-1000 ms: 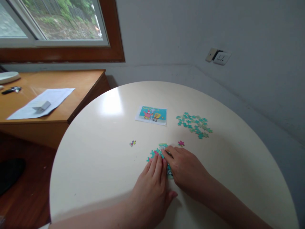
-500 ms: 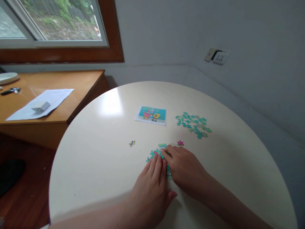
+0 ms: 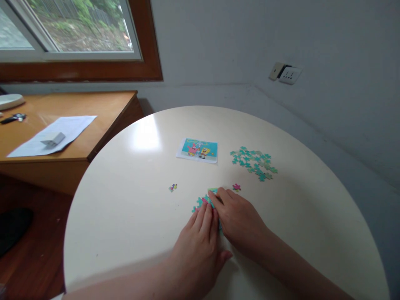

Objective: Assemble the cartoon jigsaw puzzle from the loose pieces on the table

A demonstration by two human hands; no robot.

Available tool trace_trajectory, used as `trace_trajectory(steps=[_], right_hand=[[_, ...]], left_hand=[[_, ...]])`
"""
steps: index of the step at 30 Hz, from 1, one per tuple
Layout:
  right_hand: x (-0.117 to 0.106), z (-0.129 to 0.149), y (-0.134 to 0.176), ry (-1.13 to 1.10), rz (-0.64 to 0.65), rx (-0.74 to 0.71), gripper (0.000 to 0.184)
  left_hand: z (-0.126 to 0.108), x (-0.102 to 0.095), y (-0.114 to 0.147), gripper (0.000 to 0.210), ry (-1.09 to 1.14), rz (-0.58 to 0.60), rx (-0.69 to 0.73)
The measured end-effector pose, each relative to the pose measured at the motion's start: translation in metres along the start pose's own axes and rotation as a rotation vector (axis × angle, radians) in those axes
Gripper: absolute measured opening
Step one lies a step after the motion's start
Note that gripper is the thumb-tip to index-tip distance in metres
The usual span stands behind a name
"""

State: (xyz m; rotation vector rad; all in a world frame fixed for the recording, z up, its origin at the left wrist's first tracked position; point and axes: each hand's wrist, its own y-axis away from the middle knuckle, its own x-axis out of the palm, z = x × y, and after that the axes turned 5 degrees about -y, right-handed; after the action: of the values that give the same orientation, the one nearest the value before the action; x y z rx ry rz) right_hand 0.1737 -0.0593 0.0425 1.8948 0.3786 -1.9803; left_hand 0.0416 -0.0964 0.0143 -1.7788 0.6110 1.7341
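Observation:
A partly joined jigsaw puzzle (image 3: 200, 202), teal with bits of pink, lies on the round table, mostly covered by my hands. My left hand (image 3: 198, 243) rests flat over its near side, fingers stretched out and the thumb apart. Beside it, my right hand (image 3: 239, 214) is closed, its fingers curled and the fingertips on a teal puzzle piece (image 3: 213, 190) at the puzzle's upper right edge. How that piece sits against the others is hidden. A loose pink piece (image 3: 236, 187) lies just beyond my right knuckles.
A heap of teal puzzle pieces (image 3: 254, 162) is spread at the right of the white table (image 3: 125, 208). Behind the puzzle lies a picture card (image 3: 200, 151) with cartoon figures. Small joined pieces (image 3: 173, 187) sit to the left. A wooden desk (image 3: 109, 104) stands further left.
My right hand has shifted slightly up and left, covering more of the puzzle's right edge. My left hand stays in place.

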Motion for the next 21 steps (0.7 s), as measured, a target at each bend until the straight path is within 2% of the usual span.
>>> trace_trajectory(steps=[7, 15, 21], right_hand=[[-0.0051, 0.0012, 0.0029, 0.017, 0.040, -0.028, 0.027], [0.0038, 0.0002, -0.0001, 0.007, -0.048, 0.002, 0.029], [-0.0006, -0.0002, 0.0024, -0.007, -0.026, -0.013, 0.028]], left_hand=[[0.0006, -0.0008, -0.0002, 0.063, -0.026, -0.017, 0.015], [-0.0003, 0.0000, -0.0009, 0.063, -0.034, -0.016, 0.012], [0.0003, 0.0003, -0.0003, 0.063, -0.009, -0.007, 0.007]])
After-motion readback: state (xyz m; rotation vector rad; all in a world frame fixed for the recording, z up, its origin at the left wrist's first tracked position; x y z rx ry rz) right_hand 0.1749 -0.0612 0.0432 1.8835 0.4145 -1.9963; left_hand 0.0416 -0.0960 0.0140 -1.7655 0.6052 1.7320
